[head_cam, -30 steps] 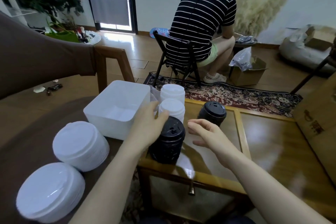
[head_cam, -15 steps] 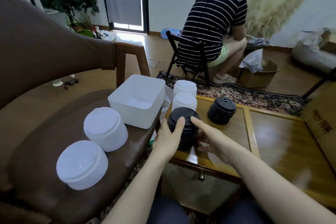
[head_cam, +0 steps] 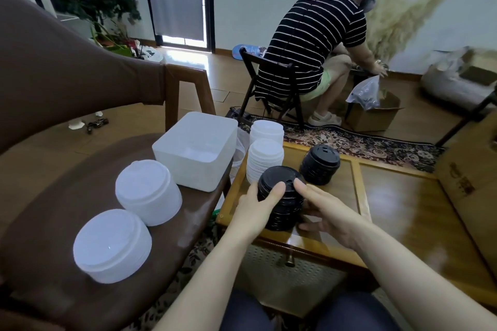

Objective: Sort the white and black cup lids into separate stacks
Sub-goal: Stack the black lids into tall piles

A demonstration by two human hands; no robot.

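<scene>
Fingers of our left hand [head_cam: 258, 204] curl round the left side of the near stack of black lids [head_cam: 279, 197], and the thumb lies on the top lid. Our right hand [head_cam: 326, 212] holds the other side: one finger reaches onto the top rim and the thumb presses low at the bottom of the stack. Both hands are holding this stack, which stands on the glass-top table [head_cam: 357, 191] just below the middle of the frame.

Half a second ago both hands were on it in nearly the same way, so the hold has hardly changed. A second ago the right hand was still off the stack, hanging in the air beside it, and only the left hand touched it.

A second stack of black lids [head_cam: 320, 164] stands just up and to the right, apart from our hands. Two stacks of white lids [head_cam: 266, 153] stand right behind the near black stack, at the table's left edge. On the brown chair seat [head_cam: 53, 258] in the lower left sit two bigger white lid stacks [head_cam: 148, 191] and a white bin [head_cam: 196, 150]. None of these have moved.
</scene>
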